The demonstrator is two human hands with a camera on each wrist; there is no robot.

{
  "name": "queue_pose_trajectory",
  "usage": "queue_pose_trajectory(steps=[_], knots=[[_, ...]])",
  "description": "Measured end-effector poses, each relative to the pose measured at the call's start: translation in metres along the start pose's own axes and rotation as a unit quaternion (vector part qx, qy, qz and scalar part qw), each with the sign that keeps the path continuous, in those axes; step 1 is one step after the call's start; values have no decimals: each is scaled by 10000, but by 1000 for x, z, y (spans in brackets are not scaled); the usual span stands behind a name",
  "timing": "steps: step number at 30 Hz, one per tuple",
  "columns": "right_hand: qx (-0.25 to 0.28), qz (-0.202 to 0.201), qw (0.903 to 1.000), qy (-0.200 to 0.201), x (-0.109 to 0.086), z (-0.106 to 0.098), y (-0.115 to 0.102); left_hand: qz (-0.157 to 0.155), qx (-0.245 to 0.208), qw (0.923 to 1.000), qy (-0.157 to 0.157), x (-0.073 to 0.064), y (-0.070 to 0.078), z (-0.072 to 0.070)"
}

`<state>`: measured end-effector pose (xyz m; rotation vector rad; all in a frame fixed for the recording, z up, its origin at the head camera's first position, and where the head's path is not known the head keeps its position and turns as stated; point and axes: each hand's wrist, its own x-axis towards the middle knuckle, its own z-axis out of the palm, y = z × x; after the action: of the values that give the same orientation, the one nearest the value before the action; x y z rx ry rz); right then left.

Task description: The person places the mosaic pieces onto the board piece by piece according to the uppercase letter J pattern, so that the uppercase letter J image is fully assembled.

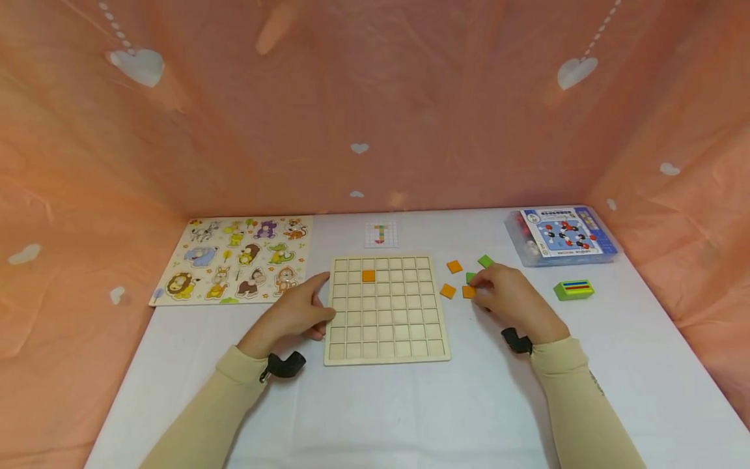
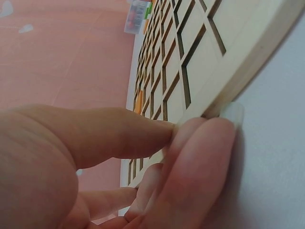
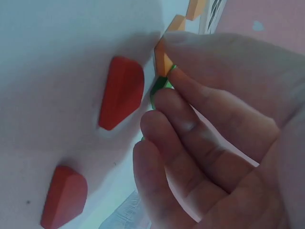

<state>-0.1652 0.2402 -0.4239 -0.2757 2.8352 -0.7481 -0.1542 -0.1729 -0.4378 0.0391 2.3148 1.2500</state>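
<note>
Head view shows a white table (image 1: 398, 417) with a wooden grid board (image 1: 383, 311) sitting around the middle, a bit in from the far edge. One orange square (image 1: 368, 276) sits in it, second row from the board's far edge, third column from its left edge.

Left hand (image 1: 297, 311) is on the board's left edge. The left wrist cam shows the thumb and fingertips gripping the rim there, and from above the index finger reaches toward the far-left corner.

Right hand (image 1: 508, 296) is just off the board's right edge, thumb and index finger pinching an orange tile (image 1: 469, 292). Right beside it is a green tile (image 1: 471, 278), partly covered by the fingers. Two more orange ones lie between the hand and the board, and another green one is a little closer to the table's far edge. Right wrist cam also catches two red pieces (image 3: 121, 93) on the table near the curled fingers.

Other stuff: animal puzzle (image 1: 234, 260) at the table's far-left corner, little pattern card (image 1: 381, 233) by the far edge, plastic box (image 1: 562, 236) at the far-right corner, and a green block (image 1: 574, 290) with coloured stripes near the right edge.
</note>
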Motion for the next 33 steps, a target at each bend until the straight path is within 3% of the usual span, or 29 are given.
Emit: queue_pose_trajectory(steps=[13,33], knots=[[-43,139,9997,-212,5,-1,-1,40,-47,10000,12,1,-4,0],[57,-29,10000,-1,4,-1,-8,-74,90,9999,100,0,-2,1]])
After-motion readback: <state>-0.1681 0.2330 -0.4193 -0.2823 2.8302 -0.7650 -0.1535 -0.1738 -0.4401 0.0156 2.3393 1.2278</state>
